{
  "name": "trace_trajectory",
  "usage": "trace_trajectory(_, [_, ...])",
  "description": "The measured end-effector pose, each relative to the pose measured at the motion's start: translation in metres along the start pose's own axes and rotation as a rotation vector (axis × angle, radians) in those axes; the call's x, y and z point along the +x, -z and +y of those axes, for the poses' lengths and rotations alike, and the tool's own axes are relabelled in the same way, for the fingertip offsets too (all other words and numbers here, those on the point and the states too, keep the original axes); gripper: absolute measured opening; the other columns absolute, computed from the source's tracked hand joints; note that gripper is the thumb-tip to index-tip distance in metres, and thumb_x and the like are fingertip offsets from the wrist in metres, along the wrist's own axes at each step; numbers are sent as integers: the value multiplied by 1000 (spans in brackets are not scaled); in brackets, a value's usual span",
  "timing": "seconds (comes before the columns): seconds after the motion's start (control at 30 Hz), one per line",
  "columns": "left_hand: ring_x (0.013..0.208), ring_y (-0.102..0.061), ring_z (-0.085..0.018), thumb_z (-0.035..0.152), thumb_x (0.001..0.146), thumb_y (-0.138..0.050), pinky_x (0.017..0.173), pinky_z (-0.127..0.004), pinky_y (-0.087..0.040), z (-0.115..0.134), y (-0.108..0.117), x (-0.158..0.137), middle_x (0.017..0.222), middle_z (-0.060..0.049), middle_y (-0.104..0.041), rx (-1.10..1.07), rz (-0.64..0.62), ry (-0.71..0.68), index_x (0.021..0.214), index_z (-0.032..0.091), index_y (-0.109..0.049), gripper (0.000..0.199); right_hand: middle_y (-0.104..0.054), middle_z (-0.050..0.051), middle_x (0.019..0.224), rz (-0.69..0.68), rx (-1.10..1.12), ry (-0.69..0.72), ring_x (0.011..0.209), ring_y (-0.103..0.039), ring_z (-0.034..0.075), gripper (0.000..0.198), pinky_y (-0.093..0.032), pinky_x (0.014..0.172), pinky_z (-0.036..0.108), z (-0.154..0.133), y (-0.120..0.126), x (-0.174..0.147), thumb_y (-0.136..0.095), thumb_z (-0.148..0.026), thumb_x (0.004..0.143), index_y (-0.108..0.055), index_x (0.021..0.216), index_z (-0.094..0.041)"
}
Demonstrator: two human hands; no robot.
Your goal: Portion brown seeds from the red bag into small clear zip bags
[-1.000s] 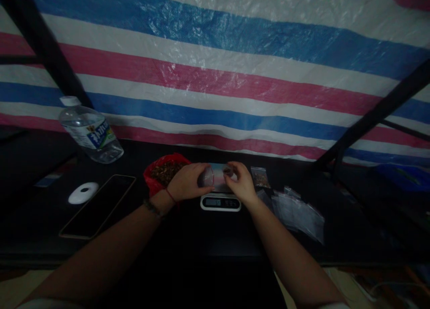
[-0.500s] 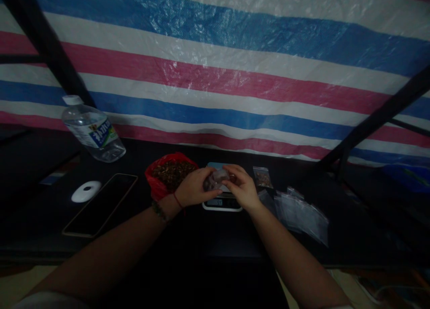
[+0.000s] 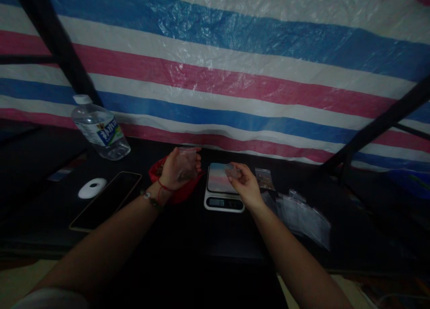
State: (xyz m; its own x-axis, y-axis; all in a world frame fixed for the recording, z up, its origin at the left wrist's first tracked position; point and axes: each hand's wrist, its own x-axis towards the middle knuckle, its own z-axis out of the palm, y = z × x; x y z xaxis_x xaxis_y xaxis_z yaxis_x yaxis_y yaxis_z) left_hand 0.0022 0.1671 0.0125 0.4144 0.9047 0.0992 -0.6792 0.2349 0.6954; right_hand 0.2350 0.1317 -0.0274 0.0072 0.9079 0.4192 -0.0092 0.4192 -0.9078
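My left hand (image 3: 171, 169) is turned palm up over the red plastic bag (image 3: 185, 190). Across its palm and fingers lies a small clear zip-lock bag (image 3: 186, 163) with some brown bits low inside. My right hand (image 3: 247, 183) pinches a small clear plastic container (image 3: 232, 170) above the right side of the digital scale's (image 3: 218, 180) plate; its exact shape is partly hidden by the fingers. The scale's display is lit. Brown dried pieces (image 3: 158, 169) show at the red bag's left edge, the rest being covered by my left hand.
A filled zip-lock bag (image 3: 264, 179) lies right of the scale, with a spread of flat clear bags (image 3: 305, 215) nearer me. To the left are a phone (image 3: 107, 201), a white oval object (image 3: 92, 188) and a water bottle (image 3: 102, 130). Striped sheeting (image 3: 235, 80) hangs behind.
My hands have moved apart from their place together over the scale. My left hand has gone left with the zip-lock bag and turned palm up, and the scale's plate now shows.
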Motion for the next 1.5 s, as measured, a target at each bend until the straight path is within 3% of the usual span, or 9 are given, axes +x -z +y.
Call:
trace_trajectory(0.2, [66, -61, -18, 58, 81, -46, 59, -30, -50, 25, 10, 0, 83, -9, -66, -53, 13, -48, 112, 11, -59, 57, -63, 7, 115, -35, -18, -121, 104, -61, 22, 46, -51, 92, 41, 9, -3, -1, -72, -30, 69, -60, 112, -25])
trace_trajectory(0.47, [62, -56, -17, 60, 81, -41, 56, -30, -45, 40, 40, 7, 82, -8, -64, 577, 110, -204, 117, 18, -55, 57, -62, 7, 111, -259, -368, -36, 93, -62, 19, 44, -55, 81, 35, -7, -18, 5, -66, -20, 70, -63, 114, -25])
trace_trajectory(0.63, [72, -59, -16, 53, 80, -51, 66, -30, -47, 37, 56, 9, 88, -7, -63, 697, 81, -316, 124, 16, -49, 57, -63, 6, 108, -289, -505, 58, 96, -61, 19, 42, -53, 81, 35, -25, -20, 23, -66, -20, 70, -62, 112, -23])
trace_trajectory(0.77, [86, -61, -17, 36, 71, -67, 77, -32, -48, 30, 42, 2, 97, -6, -63, 986, -76, -329, 132, 16, -41, 69, -64, 8, 107, -110, -469, 26, 95, -61, 21, 42, -52, 84, 38, -19, 8, 35, -65, -25, 71, -59, 112, -20])
trace_trajectory(0.93, [94, -60, -20, 21, 71, -59, 86, -37, -48, 17, 1, -2, 106, -8, -63, 1409, -362, -313, 132, 17, -43, 63, -65, 10, 110, 51, -454, -29, 96, -62, 23, 46, -51, 85, 41, 1, 47, 27, -67, -30, 71, -58, 114, -19])
trace_trajectory(1.07, [109, -55, -28, 18, 63, -61, 105, -52, -30, -2, -35, 15, 111, -9, -64, 1734, -641, -451, 130, 20, -49, 68, -66, 11, 105, 121, -443, -44, 91, -63, 23, 45, -53, 80, 40, 9, 59, 19, -67, -32, 70, -59, 113, -18])
trace_trajectory(1.2, [125, -44, -33, 15, 59, -62, 107, -63, -17, -26, -54, 35, 129, -6, -58, 1895, -836, -389, 130, 29, -49, 74, -66, 10, 107, 143, -450, -37, 92, -63, 23, 47, -52, 82, 41, 11, 62, 19, -67, -32, 70, -59, 114, -18])
trace_trajectory(1.37, [134, -35, -34, 20, 57, -66, 108, -55, -25, -25, -54, 38, 144, -7, -46, 1871, -767, -300, 136, 28, -43, 83, -65, 10, 108, 158, -451, -31, 95, -62, 23, 48, -52, 82, 41, 9, 67, 20, -67, -32, 70, -59, 115, -19])
trace_trajectory(1.5, [109, -58, -25, 24, 70, -56, 94, -38, -44, 13, -36, 26, 121, -9, -63, 1829, -603, -243, 122, 21, -57, 53, -64, 9, 109, 173, -425, -21, 95, -62, 22, 48, -52, 82, 39, 9, 68, 20, -67, -33, 70, -59, 115, -20])
